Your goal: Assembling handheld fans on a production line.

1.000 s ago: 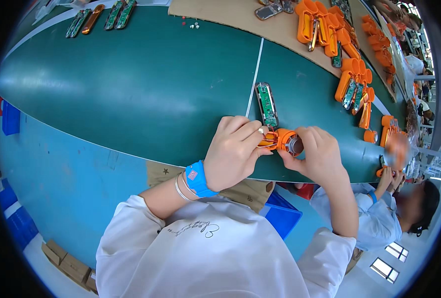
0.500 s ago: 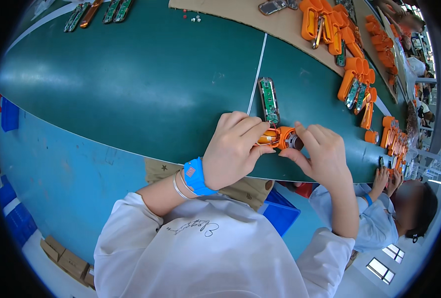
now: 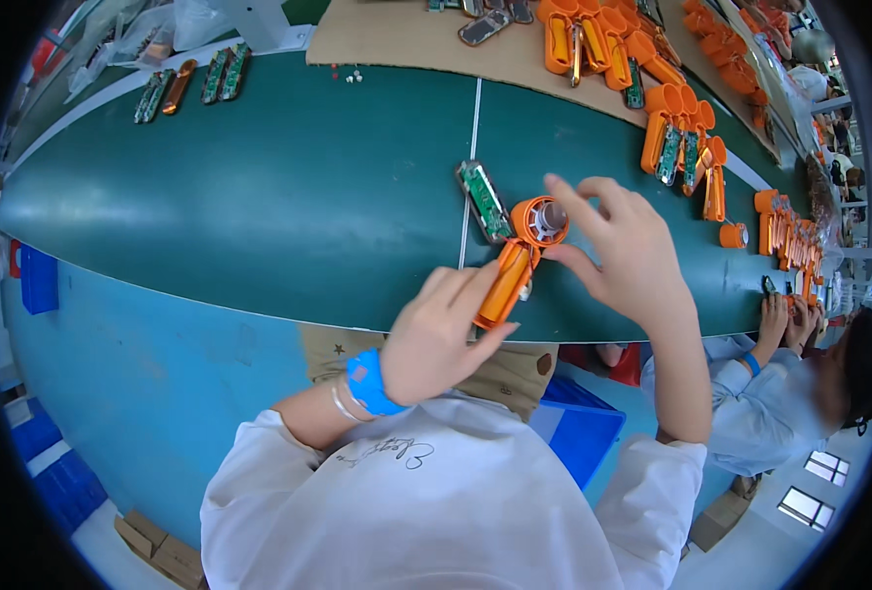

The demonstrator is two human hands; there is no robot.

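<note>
An orange plastic housing (image 3: 501,295) with a long handle and a round head slants on the green table in front of me. A yellow-orange cylinder lies in its handle, and a grey motor-like disc (image 3: 554,215) sits in the round head. My left hand (image 3: 438,339) grips the handle's lower end between fingers and thumb. At the right of the head is my right hand (image 3: 621,241), thumb and forefinger spread apart, the thumb tip by the rim. A green circuit board (image 3: 483,200) in a dark cover lies against the head's left side.
More orange housings (image 3: 667,128) and boards stand at the far right, some on a cardboard sheet (image 3: 387,39). Cover pieces with boards (image 3: 225,74) lie far left. A co-worker (image 3: 780,393) works at the right. A blue bin (image 3: 579,423) stands below the table edge.
The housing has turned from lying sideways between both hands to a slant, round head farther away. My right fingers have spread off the head. The circuit board has tilted, and my view has shifted.
</note>
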